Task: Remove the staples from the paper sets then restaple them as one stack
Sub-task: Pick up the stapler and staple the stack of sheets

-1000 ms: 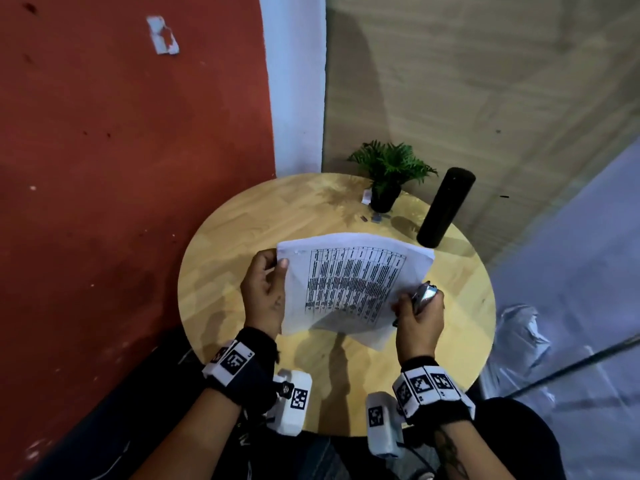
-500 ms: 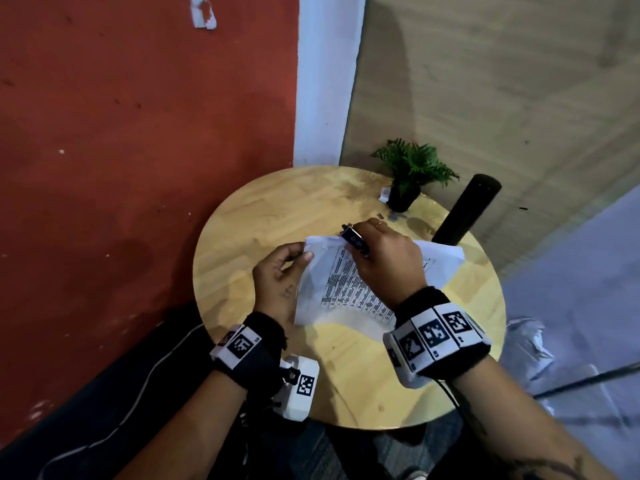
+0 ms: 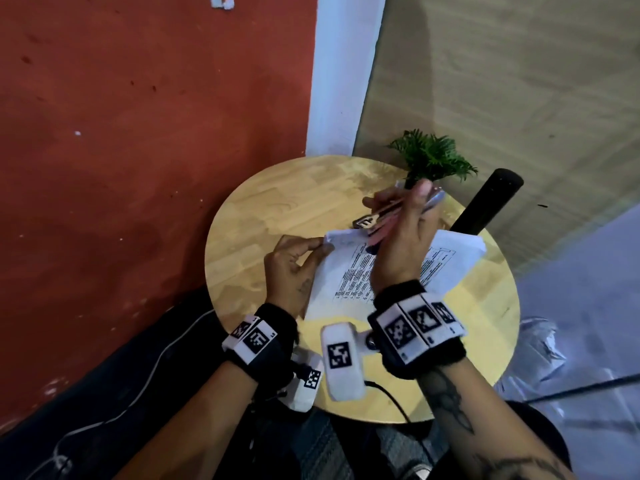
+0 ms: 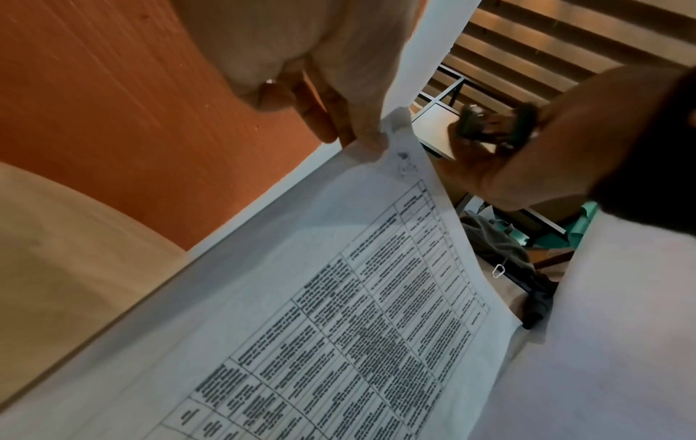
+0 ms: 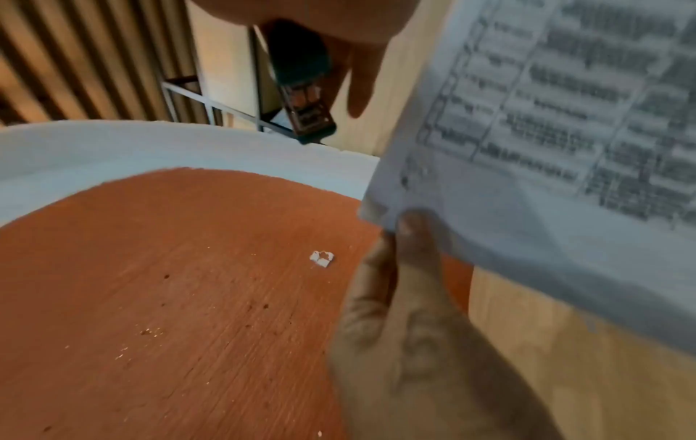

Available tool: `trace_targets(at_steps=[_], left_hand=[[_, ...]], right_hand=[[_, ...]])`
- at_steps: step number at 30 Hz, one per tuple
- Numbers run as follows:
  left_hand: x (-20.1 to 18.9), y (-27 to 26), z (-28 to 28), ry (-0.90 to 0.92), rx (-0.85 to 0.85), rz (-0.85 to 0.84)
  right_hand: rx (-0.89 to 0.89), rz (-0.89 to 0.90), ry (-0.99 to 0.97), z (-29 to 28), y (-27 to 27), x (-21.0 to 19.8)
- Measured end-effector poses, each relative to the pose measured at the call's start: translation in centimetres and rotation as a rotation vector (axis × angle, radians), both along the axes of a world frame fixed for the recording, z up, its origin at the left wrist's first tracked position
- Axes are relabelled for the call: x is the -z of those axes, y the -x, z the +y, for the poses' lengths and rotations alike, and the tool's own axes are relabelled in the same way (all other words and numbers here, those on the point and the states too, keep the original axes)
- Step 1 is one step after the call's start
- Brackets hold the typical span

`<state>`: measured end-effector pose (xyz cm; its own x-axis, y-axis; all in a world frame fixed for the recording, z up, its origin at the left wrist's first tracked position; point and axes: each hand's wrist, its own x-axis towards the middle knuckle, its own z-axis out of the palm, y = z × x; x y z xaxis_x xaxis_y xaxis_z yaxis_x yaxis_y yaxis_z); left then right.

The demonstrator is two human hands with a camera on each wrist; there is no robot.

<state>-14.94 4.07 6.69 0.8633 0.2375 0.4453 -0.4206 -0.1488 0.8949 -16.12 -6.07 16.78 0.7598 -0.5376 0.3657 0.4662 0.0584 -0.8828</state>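
The stack of printed sheets (image 3: pixel 349 282) lies over the middle of the round wooden table (image 3: pixel 259 220). My left hand (image 3: pixel 294 268) pinches its top-left corner between thumb and fingers (image 4: pixel 361 137), lifting that corner a little. My right hand (image 3: pixel 401 230) is raised just above and beyond that corner, blurred by motion. It grips a small dark stapler (image 3: pixel 363 222), whose open mouth (image 5: pixel 305 107) points toward the paper's corner (image 5: pixel 399 184) without touching it. In the left wrist view the stapler (image 4: pixel 489 125) hangs to the right of the pinched corner. I cannot make out a staple in the corner.
A small potted plant (image 3: pixel 429 157) and a tall black cylinder (image 3: pixel 485 206) stand at the table's far right edge, just behind my right hand. A red wall (image 3: pixel 138 133) borders the table on the left. Crumpled plastic (image 3: pixel 540 344) lies on the floor at right.
My right hand carried the stapler from the paper's right edge to its top-left corner, then lifted off it. My left hand has kept its pinch on that corner.
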Motion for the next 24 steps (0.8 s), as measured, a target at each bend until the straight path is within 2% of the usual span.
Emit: trace_targets(at_steps=[2,5,10,13,16,20,24], left_hand=[[0.0,0.1,0.3,-0.047,0.002,-0.035],[0.0,0.2,0.5,-0.102,0.0,-0.081],[0.0,0.2,0.4,-0.094,0.008,-0.047],[0.1,0.2,0.3,-0.105,0.005,-0.025],[-0.1,0.5,0.4,-0.09,0.009,-0.03],[-0.2,0.7,0.4,-0.081,0.017,-0.023],[-0.4,0.7,0.4,-0.081,0.02,0.001]], right_hand=[[-0.001,0.084,0.041,1.2,-0.5,0.5],[0.048,0.137,0.229,1.7,-1.0,2.0],[0.143,0.152,0.625,1.9,-0.8,2.8],[0.182,0.163,0.783,1.5,-0.8,3.6],[0.268,0.076,0.965,1.1,-1.1,3.6],[0.376,-0.075,1.053,1.1,-1.6,3.1],[0.397,-0.046,1.06,1.2,-1.9,3.3]])
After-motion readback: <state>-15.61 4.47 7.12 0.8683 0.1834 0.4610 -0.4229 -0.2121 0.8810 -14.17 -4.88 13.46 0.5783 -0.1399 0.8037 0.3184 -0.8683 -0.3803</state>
